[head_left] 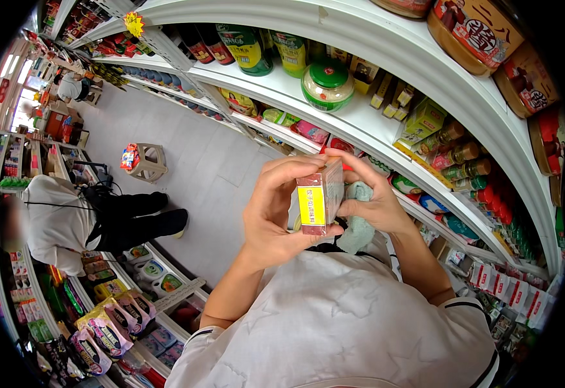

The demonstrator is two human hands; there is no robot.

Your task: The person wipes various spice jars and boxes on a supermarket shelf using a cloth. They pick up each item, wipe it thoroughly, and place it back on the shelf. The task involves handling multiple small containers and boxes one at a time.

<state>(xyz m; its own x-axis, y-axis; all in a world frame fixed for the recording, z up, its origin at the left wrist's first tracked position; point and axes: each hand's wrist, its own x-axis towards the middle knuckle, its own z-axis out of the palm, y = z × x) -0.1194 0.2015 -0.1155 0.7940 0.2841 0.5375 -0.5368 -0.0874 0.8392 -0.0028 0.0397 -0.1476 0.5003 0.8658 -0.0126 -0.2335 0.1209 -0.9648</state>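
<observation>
Between both hands, in front of my chest, is a small carton [331, 194] with a yellow printed end panel and a clear, shiny wrap. My left hand [275, 208] clasps it from the left, thumb under the near end and fingers over the top. With its fingertips at the carton's far top edge, my right hand [377, 194] steadies the other side. A pale green cloth [357, 233] is tucked in the right hand and hangs below the carton. The white shelf [282, 87] stands just beyond the hands.
On the shelf are a green-lidded jar [328, 85], green squeeze bottles [246, 48], small cartons [423, 121] and spice bottles [457, 155]. Large brown-lidded jars [476, 36] stand higher up. At left, a person [64, 218] stands by another shelf; a plastic stool [151, 162] bears a red packet.
</observation>
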